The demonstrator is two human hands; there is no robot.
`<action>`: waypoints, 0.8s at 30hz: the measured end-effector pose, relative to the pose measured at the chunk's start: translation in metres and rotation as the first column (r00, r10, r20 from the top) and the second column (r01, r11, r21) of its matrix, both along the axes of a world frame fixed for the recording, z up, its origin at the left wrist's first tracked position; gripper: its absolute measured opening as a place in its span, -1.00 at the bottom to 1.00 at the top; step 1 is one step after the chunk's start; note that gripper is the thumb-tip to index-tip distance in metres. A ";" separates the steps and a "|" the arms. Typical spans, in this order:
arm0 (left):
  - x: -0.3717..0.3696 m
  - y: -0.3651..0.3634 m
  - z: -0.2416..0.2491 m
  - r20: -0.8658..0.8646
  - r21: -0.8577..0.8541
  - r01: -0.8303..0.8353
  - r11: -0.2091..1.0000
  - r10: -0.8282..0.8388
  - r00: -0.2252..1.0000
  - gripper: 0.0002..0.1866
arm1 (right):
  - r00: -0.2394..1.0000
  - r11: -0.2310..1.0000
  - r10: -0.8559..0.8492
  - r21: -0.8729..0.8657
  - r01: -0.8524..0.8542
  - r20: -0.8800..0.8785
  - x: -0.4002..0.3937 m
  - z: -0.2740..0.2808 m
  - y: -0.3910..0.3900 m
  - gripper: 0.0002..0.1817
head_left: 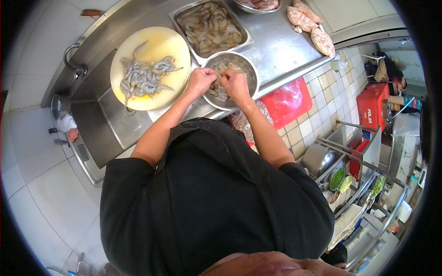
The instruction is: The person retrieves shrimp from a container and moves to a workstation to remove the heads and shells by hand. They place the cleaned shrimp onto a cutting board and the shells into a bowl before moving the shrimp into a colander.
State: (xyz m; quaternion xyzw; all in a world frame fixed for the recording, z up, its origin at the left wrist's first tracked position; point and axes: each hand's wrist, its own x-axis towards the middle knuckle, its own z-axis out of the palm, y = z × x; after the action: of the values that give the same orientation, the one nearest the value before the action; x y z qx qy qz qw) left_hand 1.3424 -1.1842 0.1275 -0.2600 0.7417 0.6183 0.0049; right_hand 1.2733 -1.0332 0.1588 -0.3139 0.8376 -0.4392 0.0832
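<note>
Both hands meet over a metal colander (252, 69) that holds shrimp shells (222, 95). My left hand (201, 81) is closed, its fingertips pinching a small grey shrimp (218, 77). Against the same shrimp, my right hand (235, 85) is closed too, thumb and fingers together; the fingers partly hide it. To the left, a pile of grey peeled shrimp (143, 78) lies on a round, pale yellow cutting board (161, 39). Behind the colander stands a rectangular steel pan (248, 39) full of unpeeled shrimp (209, 27).
A steel sink basin (99, 126) with a faucet (79, 69) is at left. Raw meat pieces (306, 20) lie at the counter's far right, near a bowl of meat (260, 4). A red crate (290, 103) is on the tiled floor; a metal rack (363, 161) stands right. Another person (395, 69) is farther back.
</note>
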 end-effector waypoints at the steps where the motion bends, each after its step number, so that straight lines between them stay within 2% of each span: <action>1: 0.000 0.002 -0.001 -0.014 0.058 -0.020 0.998 0.021 1.000 -0.78 | 0.999 1.000 -0.025 0.005 0.025 0.043 -0.001 -0.002 0.000 -0.80; 2: 0.000 0.003 -0.003 -0.026 0.116 -0.039 0.992 0.043 0.999 -0.77 | 0.964 0.995 -0.064 -0.053 0.081 0.258 -0.003 -0.005 -0.001 -0.81; 4: 0.002 0.003 -0.009 -0.134 0.149 -0.033 0.988 0.053 0.990 -0.78 | 0.758 0.967 -0.089 -0.125 0.220 0.646 -0.009 -0.014 -0.004 -0.84; 5: 0.002 0.003 -0.010 -0.187 0.166 -0.028 0.986 0.059 0.981 -0.78 | 0.658 0.943 -0.049 -0.183 0.279 0.751 -0.010 -0.024 -0.003 -0.83; 7: 0.004 0.009 0.003 -0.198 0.017 -0.085 0.996 0.086 0.976 -0.79 | 0.428 0.871 0.069 -0.263 0.415 0.901 -0.011 -0.042 -0.002 -0.81; 8: 0.004 0.011 0.008 -0.205 -0.058 -0.113 0.992 0.099 0.974 -0.79 | 0.466 0.925 0.014 -0.189 0.331 0.884 -0.011 -0.041 -0.001 -0.79; 10: -0.001 0.009 0.004 -0.219 -0.025 -0.197 0.980 0.187 0.958 -0.78 | 0.553 0.987 -0.076 -0.018 0.162 0.830 -0.008 -0.037 0.003 -0.73; 11: -0.004 0.005 0.001 -0.227 -0.008 -0.242 0.970 0.234 0.945 -0.77 | 0.753 0.995 -0.096 0.065 0.071 0.651 -0.009 -0.034 0.006 -0.73; 12: -0.005 0.001 -0.003 -0.198 0.028 -0.200 0.979 0.202 0.959 -0.75 | 0.901 0.986 -0.075 0.168 0.003 0.427 -0.010 -0.031 0.012 -0.72; 13: -0.004 -0.004 -0.006 -0.169 0.068 -0.160 0.985 0.169 0.971 -0.74 | 0.984 0.959 -0.016 0.283 -0.035 0.177 -0.010 -0.028 0.015 -0.71; 16: -0.001 -0.003 -0.008 -0.155 0.214 -0.043 0.976 0.077 0.985 -0.70 | 0.964 0.989 -0.124 -0.046 0.138 0.233 -0.006 -0.005 0.008 -0.68; 17: 0.001 0.001 -0.004 -0.165 0.265 0.000 0.964 0.045 0.985 -0.68 | 0.920 0.979 -0.065 -0.156 0.135 0.387 -0.007 -0.010 0.004 -0.68; 19: 0.004 0.009 0.005 -0.192 0.319 -0.039 0.947 0.105 0.976 -0.70 | 0.766 0.913 0.099 -0.364 0.183 0.635 -0.012 -0.024 -0.002 -0.67; 20: 0.003 0.010 0.009 -0.206 0.346 -0.058 0.936 0.136 0.969 -0.71 | 0.788 0.939 0.051 -0.298 0.172 0.614 -0.011 -0.023 -0.001 -0.66; 23: 0.002 -0.004 0.001 0.029 -0.075 0.040 0.996 -0.038 0.999 -0.74 | 0.845 0.985 -0.041 -0.122 0.125 0.533 -0.009 -0.017 0.002 -0.65; 24: 0.005 -0.005 0.002 0.024 -0.133 0.041 0.990 -0.038 0.999 -0.74 | 0.862 0.991 -0.049 -0.082 0.104 0.505 -0.008 -0.012 0.003 -0.66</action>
State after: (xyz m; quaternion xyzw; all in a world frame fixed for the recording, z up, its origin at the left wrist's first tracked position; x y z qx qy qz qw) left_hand 1.3469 -1.1893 0.1291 -0.2515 0.7864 0.5642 0.0077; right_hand 1.2653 -1.0305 0.1472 -0.1594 0.7743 -0.5529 0.2635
